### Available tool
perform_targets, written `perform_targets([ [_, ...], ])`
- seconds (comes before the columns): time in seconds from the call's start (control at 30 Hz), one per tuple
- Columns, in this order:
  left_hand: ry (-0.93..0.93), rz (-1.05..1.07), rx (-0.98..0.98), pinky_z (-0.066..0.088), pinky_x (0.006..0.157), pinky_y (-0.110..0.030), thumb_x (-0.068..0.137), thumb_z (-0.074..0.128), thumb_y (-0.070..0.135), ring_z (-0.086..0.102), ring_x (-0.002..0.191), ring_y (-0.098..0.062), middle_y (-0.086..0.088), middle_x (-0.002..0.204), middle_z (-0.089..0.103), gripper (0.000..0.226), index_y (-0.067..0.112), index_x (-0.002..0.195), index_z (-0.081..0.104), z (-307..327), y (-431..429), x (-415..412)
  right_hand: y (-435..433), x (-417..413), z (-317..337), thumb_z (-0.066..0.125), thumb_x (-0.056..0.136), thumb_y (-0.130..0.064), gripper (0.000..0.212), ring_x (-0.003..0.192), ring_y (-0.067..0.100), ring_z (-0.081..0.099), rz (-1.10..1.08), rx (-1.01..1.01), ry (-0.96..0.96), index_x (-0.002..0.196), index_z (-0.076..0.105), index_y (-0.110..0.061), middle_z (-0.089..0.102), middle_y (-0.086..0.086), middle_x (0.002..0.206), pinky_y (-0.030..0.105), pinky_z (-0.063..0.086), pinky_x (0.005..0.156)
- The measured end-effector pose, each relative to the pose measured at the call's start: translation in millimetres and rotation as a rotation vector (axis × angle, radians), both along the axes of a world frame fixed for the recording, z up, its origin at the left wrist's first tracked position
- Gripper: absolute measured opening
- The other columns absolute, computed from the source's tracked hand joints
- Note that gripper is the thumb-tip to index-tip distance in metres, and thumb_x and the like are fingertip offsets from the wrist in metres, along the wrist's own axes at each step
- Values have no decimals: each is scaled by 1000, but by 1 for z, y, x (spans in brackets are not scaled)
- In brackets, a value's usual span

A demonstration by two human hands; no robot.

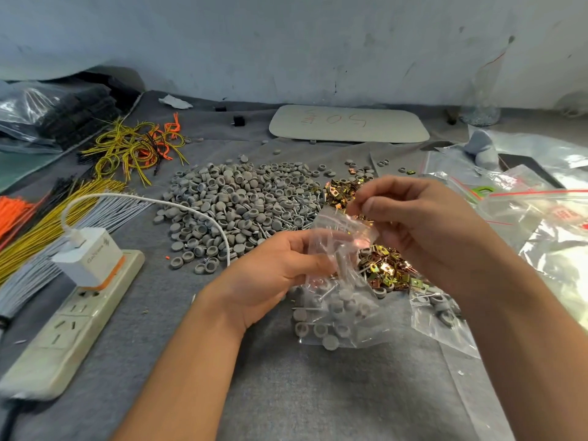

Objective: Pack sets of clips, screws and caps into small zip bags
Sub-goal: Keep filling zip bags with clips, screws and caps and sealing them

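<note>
My left hand (273, 275) grips the side of a small clear zip bag (337, 300) that holds several grey caps and screws. My right hand (423, 227) pinches the bag's upper edge near its mouth, fingers curled. Behind the hands lies a big heap of grey caps (235, 205) mixed with screws (286, 218). A pile of gold metal clips (385, 268) sits partly hidden under my right hand, with more clips (342, 189) beyond it.
A filled zip bag (436, 316) lies right of the held one. Empty zip bags (521, 198) spread at the right. A white power strip (73, 319) with a charger and cable is at the left, beside bundles of yellow, orange and grey wires (41, 227).
</note>
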State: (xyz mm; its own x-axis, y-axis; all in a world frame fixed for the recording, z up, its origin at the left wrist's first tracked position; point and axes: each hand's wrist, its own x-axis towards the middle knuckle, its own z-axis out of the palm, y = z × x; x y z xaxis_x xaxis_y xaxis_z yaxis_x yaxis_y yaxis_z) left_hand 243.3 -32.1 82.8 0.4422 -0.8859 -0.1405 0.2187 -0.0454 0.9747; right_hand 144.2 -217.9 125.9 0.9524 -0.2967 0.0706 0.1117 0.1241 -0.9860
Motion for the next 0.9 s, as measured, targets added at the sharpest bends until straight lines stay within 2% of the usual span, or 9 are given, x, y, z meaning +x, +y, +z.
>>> perform_targets([
  [0.13, -5, 101, 32, 43, 115, -52, 95, 61, -2, 66, 123, -27, -10, 124, 74, 33, 21, 108, 80, 0, -1, 0, -7, 2, -6, 56, 80, 15, 28, 49, 14, 53, -180, 242, 34, 81, 75, -5, 71, 16, 80, 18, 43, 45],
  [0.23, 13, 161, 60, 50, 108, -55, 96, 54, -4, 66, 121, -33, -14, 122, 74, 35, 16, 107, 80, 0, -2, 2, -8, 0, -9, 50, 59, 16, 40, 63, 18, 67, -155, 346, 63, 79, 79, -4, 74, 19, 88, 23, 55, 56],
  [0.33, 57, 177, 37, 57, 98, -48, 98, 50, -2, 71, 107, -28, -15, 116, 75, 32, 12, 110, 76, 1, -2, 2, -7, -3, -12, 52, 81, 18, 34, 79, 27, 76, -109, 368, 88, 94, 78, 0, 76, 24, 101, 28, 61, 63],
  [0.4, 62, 159, 22, 60, 86, -42, 98, 49, -1, 72, 96, -20, -11, 108, 77, 38, 20, 96, 81, 3, -1, 1, -6, -5, -15, 50, 97, 8, 24, 82, 28, 77, -117, 375, 110, 108, 71, 3, 76, 27, 104, 28, 62, 63],
  [0.5, 10, 187, 67, 59, 70, -32, 96, 52, 0, 71, 84, -12, -6, 97, 77, 40, 25, 88, 83, 3, -3, 2, -3, -5, -18, 60, 95, -3, 20, 74, 23, 77, -148, 373, 100, 112, 67, 5, 77, 24, 99, 25, 61, 60],
  [0.63, -153, 249, 206, 54, 83, -43, 95, 60, 3, 67, 87, -22, -16, 108, 75, 20, 5, 112, 71, -4, -7, 2, 1, -7, -16, 76, 76, -13, 11, 62, 15, 71, -153, 269, 105, 83, 80, -5, 76, 18, 85, 20, 57, 54],
  [0.7, -233, 276, 211, 53, 87, -48, 93, 62, 0, 68, 88, -28, -13, 102, 76, 17, 9, 103, 73, -7, -10, 0, 3, -10, -13, 81, 68, -14, 7, 62, 15, 68, -134, 168, 93, 75, 82, -13, 75, 16, 80, 20, 55, 54],
  [0.8, -321, 351, 177, 55, 77, -33, 91, 65, -6, 64, 78, -17, -7, 83, 70, 36, 26, 76, 74, -10, -13, -1, 5, -14, -12, 85, 62, -10, 16, 67, 22, 70, -134, 8, 91, 77, 82, -13, 76, 17, 81, 27, 58, 62],
  [0.9, -315, 378, 133, 55, 67, -25, 88, 66, -9, 64, 75, -15, -3, 78, 69, 40, 26, 72, 75, -11, -14, -2, 12, -17, -14, 84, 71, 9, 22, 62, 24, 69, -160, -209, 79, 81, 82, -10, 77, 17, 79, 30, 60, 61],
])
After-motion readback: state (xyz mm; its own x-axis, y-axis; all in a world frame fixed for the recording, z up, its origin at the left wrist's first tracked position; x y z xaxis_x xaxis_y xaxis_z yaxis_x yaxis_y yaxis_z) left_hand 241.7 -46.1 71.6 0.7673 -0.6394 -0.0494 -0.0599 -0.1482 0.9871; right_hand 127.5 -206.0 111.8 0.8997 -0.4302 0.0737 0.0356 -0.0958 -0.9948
